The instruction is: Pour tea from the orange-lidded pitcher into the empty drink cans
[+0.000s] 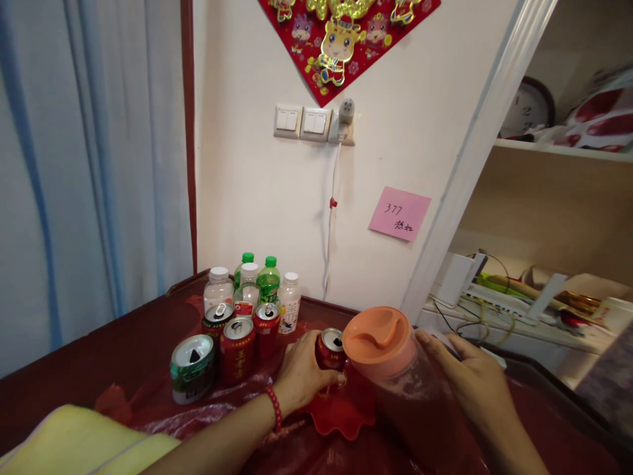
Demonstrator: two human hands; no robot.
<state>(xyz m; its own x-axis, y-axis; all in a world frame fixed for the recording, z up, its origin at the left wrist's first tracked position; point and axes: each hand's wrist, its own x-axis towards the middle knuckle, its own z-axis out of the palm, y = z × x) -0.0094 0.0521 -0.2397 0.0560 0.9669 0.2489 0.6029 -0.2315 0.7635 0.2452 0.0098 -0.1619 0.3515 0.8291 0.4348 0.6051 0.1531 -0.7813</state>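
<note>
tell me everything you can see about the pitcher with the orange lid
The pitcher is clear, plastic-looking and misted, with reddish liquid showing through. Its round orange lid has a moulded recess and tips toward the camera. It stands on the red-covered table; the right hand rests on its side, and a red can in the left hand sits beside it.
</note>
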